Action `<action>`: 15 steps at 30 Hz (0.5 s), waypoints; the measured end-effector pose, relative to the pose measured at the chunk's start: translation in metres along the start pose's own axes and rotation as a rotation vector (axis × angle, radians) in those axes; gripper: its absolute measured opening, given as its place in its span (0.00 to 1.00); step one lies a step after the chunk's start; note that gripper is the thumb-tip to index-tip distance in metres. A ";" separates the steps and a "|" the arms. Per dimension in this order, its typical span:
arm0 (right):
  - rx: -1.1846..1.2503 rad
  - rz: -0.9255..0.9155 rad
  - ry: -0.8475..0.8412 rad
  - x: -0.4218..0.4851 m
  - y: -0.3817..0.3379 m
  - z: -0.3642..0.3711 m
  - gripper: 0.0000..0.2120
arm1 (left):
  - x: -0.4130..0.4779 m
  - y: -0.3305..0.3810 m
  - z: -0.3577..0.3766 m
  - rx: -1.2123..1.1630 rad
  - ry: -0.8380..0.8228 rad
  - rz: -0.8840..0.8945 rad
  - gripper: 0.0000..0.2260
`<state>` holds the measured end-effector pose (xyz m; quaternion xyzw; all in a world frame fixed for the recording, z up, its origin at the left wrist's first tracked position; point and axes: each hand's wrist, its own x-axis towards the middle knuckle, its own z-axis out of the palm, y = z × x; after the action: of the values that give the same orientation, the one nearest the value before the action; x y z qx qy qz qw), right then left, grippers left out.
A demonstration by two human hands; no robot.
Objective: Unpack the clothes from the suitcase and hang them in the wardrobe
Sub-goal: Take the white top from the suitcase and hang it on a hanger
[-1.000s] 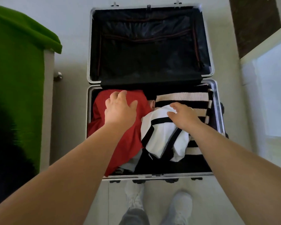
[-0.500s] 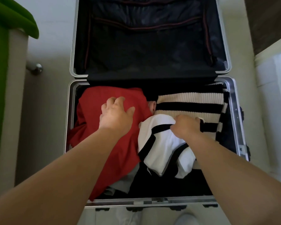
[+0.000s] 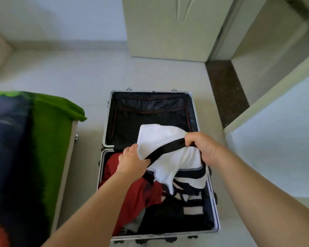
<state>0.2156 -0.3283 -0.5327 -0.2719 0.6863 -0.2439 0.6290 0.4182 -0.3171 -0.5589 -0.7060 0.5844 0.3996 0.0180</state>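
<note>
White top (image 3: 161, 138): raised above the suitcase (image 3: 164, 235), hanging over the hinge line, with lower folds trailing toward the packed half; cannot tell whether the lowest fold touches the clothes beneath.
Left hand (image 3: 132, 164): clenched on the near-left edge of the cloth, at the low end of the black band (image 3: 166, 148).
Right hand (image 3: 202, 147): clenched on the far-right end of the same band, higher and farther out than the left.
Long axis: along the band, from low near-left up to far-right, drawn fairly taut between the two grips.
Nearer hand: no reach needed, both hands gripping the cloth; left closer to the body, right closer to the white panel (image 3: 278, 143).
Suitcase: open flat on the floor straight ahead, dark lined lid (image 3: 150, 113) beyond, packed half toward the feet.
Left in the case: red garment (image 3: 139, 193) on the left, striped knit (image 3: 192, 210) on the right, dark cloth toward the front.
Wardrobe: not plainly identifiable; a pale door (image 3: 168, 27) beyond the suitcase and the white panel to the right, either possibly part of it.
Bed (image 3: 50, 132): to the left under a green blanket, well apart from both hands.
Step, as judged: one garment out, early in the task; no hanger or rail in view.
Next move, as judged: carry the top away by both ends, raised higher to keep the trailing folds from dragging on the packed clothes.
</note>
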 end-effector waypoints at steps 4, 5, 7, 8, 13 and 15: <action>0.048 -0.123 -0.048 -0.092 -0.090 -0.013 0.08 | -0.055 0.058 -0.078 -0.199 0.063 0.001 0.31; 0.052 -0.160 -0.059 -0.119 -0.113 -0.017 0.06 | -0.070 0.074 -0.101 -0.230 0.094 0.027 0.31; 0.093 -0.220 -0.069 -0.167 -0.152 -0.025 0.03 | -0.104 0.108 -0.142 -0.270 0.151 0.080 0.34; 0.106 -0.248 -0.067 -0.191 -0.169 -0.030 0.03 | -0.120 0.124 -0.162 -0.299 0.168 0.113 0.35; 0.157 -0.390 -0.064 -0.287 -0.232 -0.052 0.08 | -0.188 0.184 -0.228 -0.350 0.148 0.268 0.41; 0.161 -0.453 -0.047 -0.323 -0.248 -0.058 0.09 | -0.216 0.199 -0.242 -0.384 0.065 0.342 0.46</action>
<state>0.1943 -0.2910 -0.1238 -0.3734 0.5711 -0.4264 0.5937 0.3836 -0.3239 -0.1797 -0.6001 0.6087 0.4776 -0.2032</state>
